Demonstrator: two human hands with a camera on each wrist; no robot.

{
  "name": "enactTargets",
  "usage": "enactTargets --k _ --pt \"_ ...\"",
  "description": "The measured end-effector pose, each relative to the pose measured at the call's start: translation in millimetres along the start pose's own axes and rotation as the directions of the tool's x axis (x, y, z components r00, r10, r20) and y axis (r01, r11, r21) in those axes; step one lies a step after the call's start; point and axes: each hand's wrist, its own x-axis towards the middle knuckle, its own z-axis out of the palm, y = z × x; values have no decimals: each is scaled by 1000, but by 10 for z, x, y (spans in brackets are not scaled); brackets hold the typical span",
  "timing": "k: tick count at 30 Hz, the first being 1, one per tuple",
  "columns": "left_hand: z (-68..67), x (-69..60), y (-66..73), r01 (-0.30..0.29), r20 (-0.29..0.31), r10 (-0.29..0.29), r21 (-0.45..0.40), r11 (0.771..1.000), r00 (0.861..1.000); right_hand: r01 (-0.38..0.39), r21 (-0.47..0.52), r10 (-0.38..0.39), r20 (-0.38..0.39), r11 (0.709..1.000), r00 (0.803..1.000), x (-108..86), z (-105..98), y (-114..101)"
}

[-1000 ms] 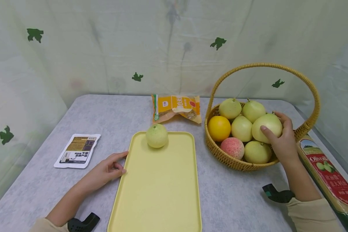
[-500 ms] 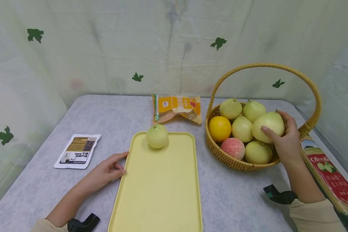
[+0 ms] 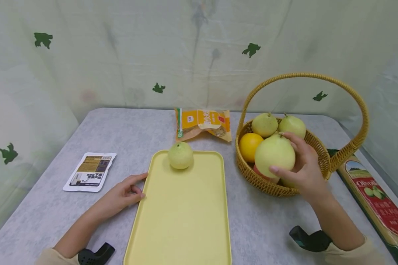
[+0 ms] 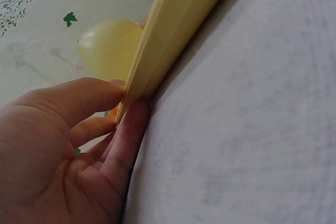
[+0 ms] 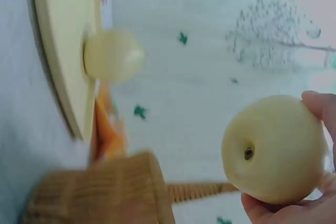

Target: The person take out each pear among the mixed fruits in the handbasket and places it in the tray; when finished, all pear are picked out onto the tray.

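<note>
At the right of the frame, the person's right hand [image 3: 305, 165] grasps a large pale green fruit [image 3: 274, 154], thumb on the near side and fingers behind; the right wrist view shows it lifted clear of the wicker basket [image 3: 268, 188]. From where I stand, it hides part of what lies below: an orange [image 3: 250, 145] shows to its left, and a pinkish fruit [image 3: 260, 173] peeps out underneath. Two more green fruits [image 3: 264, 125] sit at the basket's back.

Over at lower left, the left hand [image 3: 127, 191] pinches the rim of the yellow tray [image 3: 180, 206] between thumb and fingers. One round green fruit [image 3: 180, 155] rests at the tray's far end, in the middle of the frame. Just behind lies an orange packet [image 3: 203, 124]; a white pouch [image 3: 90, 172] lies flat at left, and a red-labelled bag [image 3: 378, 198] fills the lower right.
</note>
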Motion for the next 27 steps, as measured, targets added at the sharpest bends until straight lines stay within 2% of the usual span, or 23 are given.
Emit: enactTargets --k 6,10,14,19,27 --pt "-2 5 -12 4 -1 -4 7 1000 1000 -30 -75 36 74 997 997 60 389 90" --pt "-4 4 -17 0 -1 0 9 1000 1000 -69 -141 84 108 988 991 187 646 284" --pt "1 7 -9 -4 -5 4 12 1000 1000 -133 -174 153 106 976 982 330 861 491" --pt "1 10 -15 -15 -9 15 17 1000 1000 -179 -160 198 116 971 973 447 1017 749" --pt "-4 3 -31 -26 -9 26 17 1000 1000 -137 -236 171 132 962 976 573 1127 1077"
